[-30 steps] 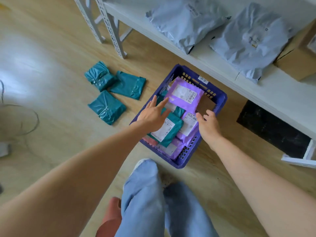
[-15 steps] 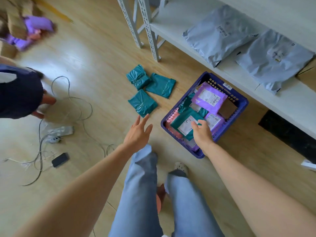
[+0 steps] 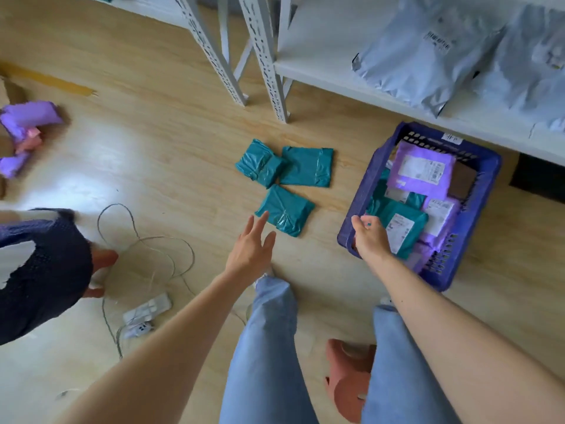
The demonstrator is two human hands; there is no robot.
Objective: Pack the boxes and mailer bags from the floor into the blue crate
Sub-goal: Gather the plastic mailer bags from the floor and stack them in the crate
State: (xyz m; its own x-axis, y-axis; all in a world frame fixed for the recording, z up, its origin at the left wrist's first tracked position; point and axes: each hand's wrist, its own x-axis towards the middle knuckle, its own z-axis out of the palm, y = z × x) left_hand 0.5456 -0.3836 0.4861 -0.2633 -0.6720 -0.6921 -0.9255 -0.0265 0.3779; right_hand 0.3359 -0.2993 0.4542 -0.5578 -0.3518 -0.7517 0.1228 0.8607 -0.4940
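Our left hand reaches out with an open, empty grip, fingers spread just short of the nearest teal mailer bag on the floor. Two more teal mailer bags lie just beyond it, touching one another. Our right hand hovers with a loose, empty grip over the near left rim of the blue crate, which holds purple and teal parcels, right of the bags.

The wooden floor carries three teal mailer bags, the blue crate and cables.
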